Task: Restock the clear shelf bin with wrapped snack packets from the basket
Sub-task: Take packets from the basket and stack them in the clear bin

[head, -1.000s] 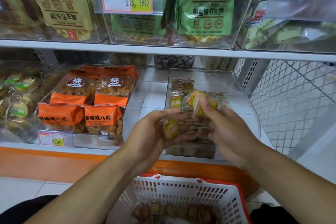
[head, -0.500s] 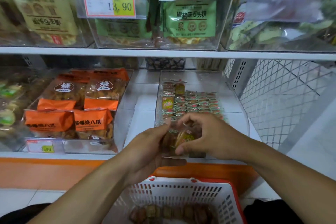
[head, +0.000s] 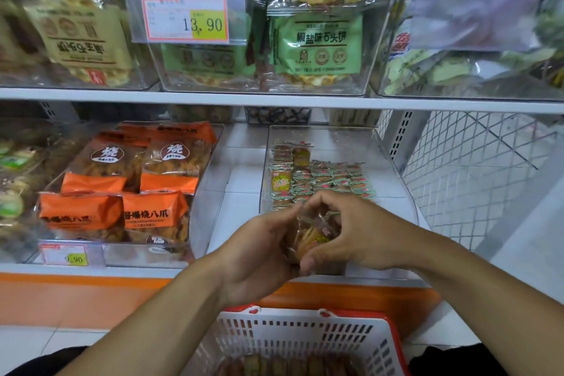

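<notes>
Snack packets (head: 311, 238) clutched between both hands: left hand (head: 259, 250) cupping beneath, right hand (head: 351, 232) curled over, at clear bin (head: 393, 162) front.

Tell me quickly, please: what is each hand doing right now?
Left hand: curled round the wrapped snack packets, holding them.
Right hand: also grips the same packets, thumb pinching from below.
</notes>
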`<state>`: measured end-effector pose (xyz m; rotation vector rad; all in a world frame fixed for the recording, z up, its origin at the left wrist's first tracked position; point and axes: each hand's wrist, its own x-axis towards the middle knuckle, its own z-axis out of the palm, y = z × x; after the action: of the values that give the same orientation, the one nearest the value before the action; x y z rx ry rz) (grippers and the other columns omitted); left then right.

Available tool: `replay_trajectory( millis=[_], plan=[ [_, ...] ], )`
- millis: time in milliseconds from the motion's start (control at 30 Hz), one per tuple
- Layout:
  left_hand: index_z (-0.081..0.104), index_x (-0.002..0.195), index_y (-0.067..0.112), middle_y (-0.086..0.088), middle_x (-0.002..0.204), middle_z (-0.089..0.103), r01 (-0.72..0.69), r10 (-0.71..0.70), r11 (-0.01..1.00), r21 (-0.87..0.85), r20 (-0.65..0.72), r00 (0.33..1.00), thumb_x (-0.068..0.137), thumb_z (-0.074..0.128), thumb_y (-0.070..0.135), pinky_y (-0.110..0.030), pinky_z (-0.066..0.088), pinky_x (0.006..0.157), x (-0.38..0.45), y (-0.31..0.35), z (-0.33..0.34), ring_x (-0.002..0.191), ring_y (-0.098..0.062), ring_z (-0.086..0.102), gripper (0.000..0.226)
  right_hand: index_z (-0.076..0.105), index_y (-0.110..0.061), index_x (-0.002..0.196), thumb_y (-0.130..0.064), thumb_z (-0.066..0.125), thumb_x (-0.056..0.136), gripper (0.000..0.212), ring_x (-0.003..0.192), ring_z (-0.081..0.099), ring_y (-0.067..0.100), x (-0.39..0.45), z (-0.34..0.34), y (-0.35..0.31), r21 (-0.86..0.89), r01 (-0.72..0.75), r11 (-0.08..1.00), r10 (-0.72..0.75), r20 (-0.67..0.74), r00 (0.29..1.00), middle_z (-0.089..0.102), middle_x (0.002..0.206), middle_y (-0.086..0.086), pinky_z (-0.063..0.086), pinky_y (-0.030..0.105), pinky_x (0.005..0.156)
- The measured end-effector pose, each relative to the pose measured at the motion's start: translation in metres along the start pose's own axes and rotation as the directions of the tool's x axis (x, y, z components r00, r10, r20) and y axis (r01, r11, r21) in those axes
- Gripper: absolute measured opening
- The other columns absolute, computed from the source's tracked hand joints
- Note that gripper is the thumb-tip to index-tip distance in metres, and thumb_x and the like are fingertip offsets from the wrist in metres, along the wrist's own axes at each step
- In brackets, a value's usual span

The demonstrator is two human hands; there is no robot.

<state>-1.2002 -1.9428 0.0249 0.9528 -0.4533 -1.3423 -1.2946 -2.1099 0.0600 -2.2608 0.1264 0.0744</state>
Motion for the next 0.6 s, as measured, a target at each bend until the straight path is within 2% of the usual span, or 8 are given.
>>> replay_trajectory(
  millis=[100,167,233,367,467,533,567,600],
  plan=[
    [0.074,0.121,0.018,-0.008,0.104,0.072,0.029,-0.023,0.998,0.059,-0.102,0.994,0.085,0.073,0.059,-0.031,0.054,0.063,0.006,-0.001,0.003,0.077,-0.020,0.065,0.054,0.057,-0.047,0.102,-0.060,0.095,0.043,0.071,0.090,0.066,-0.005,0.001,-0.004,-0.003,-0.007,0.000,1.000,0.000,-0.018,1.000,0.068,0.100,-0.024,0.054,0.020,0.074],
    [0.076,0.114,0.019,-0.007,0.092,0.071,0.048,-0.035,0.996,0.075,-0.163,0.986,0.085,0.071,0.062,-0.030,0.051,0.056,0.011,-0.004,0.007,0.070,-0.020,0.060,0.052,0.054,-0.046,0.099,-0.060,0.095,0.044,0.070,0.087,0.066,-0.002,0.003,-0.001,-0.004,-0.065,-0.021,0.998,0.019,-0.028,0.999,0.069,0.095,-0.019,0.056,0.027,0.073],
    [0.079,0.108,0.022,-0.004,0.091,0.075,0.042,-0.028,0.997,0.068,-0.199,0.980,0.084,0.068,0.061,-0.027,0.052,0.054,0.014,-0.005,0.009,0.071,-0.018,0.066,0.046,0.054,-0.041,0.102,-0.055,0.096,0.046,0.071,0.089,0.066,0.000,0.007,0.002,-0.005,-0.089,-0.060,0.994,0.059,-0.014,0.998,0.070,0.096,-0.014,0.058,0.034,0.079],
    [0.075,0.119,0.025,-0.006,0.115,0.077,0.007,0.026,0.989,0.148,-0.218,0.976,0.087,0.056,0.069,-0.030,0.059,0.073,0.021,0.002,0.012,0.099,-0.017,0.074,0.058,0.065,-0.024,0.116,-0.027,0.099,0.055,0.070,0.103,0.070,0.011,0.014,-0.014,0.003,0.042,-0.118,0.992,0.114,0.097,0.989,0.075,0.108,-0.007,0.056,0.038,0.096],
    [0.076,0.118,0.030,0.002,0.114,0.077,-0.084,0.152,0.969,0.232,-0.298,0.942,0.096,0.044,0.068,-0.032,0.056,0.086,0.028,0.005,0.012,0.103,-0.013,0.074,0.054,0.069,-0.022,0.110,-0.005,0.093,0.062,0.057,0.098,0.072,0.018,0.036,-0.034,0.016,0.070,-0.201,0.977,0.199,0.034,0.979,0.077,0.102,-0.003,0.058,0.035,0.087],
    [0.068,0.117,0.047,0.018,0.114,0.073,-0.092,0.312,0.854,0.513,-0.363,0.878,0.097,0.053,0.061,-0.019,0.053,0.079,0.030,0.003,0.011,0.099,-0.002,0.070,0.029,0.067,-0.020,0.109,-0.006,0.094,0.062,0.055,0.096,0.069,0.020,0.064,-0.039,0.028,-0.040,-0.285,0.958,0.276,-0.160,0.948,0.074,0.102,0.000,0.055,0.032,0.080],
    [0.061,0.116,0.055,0.024,0.116,0.068,-0.055,0.377,0.741,0.669,-0.347,0.859,0.096,0.059,0.056,-0.013,0.053,0.077,0.030,0.001,0.010,0.101,0.002,0.065,0.021,0.065,-0.017,0.114,-0.010,0.095,0.061,0.061,0.101,0.067,0.023,0.079,-0.039,0.035,-0.104,-0.332,0.938,0.301,-0.236,0.924,0.071,0.110,0.003,0.054,0.033,0.085],
    [0.056,0.120,0.057,0.024,0.121,0.062,-0.005,0.411,0.593,0.805,-0.297,0.862,0.094,0.063,0.051,-0.015,0.054,0.083,0.032,-0.003,0.005,0.108,0.001,0.062,0.027,0.063,-0.015,0.121,-0.013,0.097,0.060,0.069,0.108,0.065,0.026,0.093,-0.037,0.041,-0.160,-0.372,0.914,0.318,-0.285,0.904,0.067,0.119,0.007,0.054,0.033,0.092]
  ],
)
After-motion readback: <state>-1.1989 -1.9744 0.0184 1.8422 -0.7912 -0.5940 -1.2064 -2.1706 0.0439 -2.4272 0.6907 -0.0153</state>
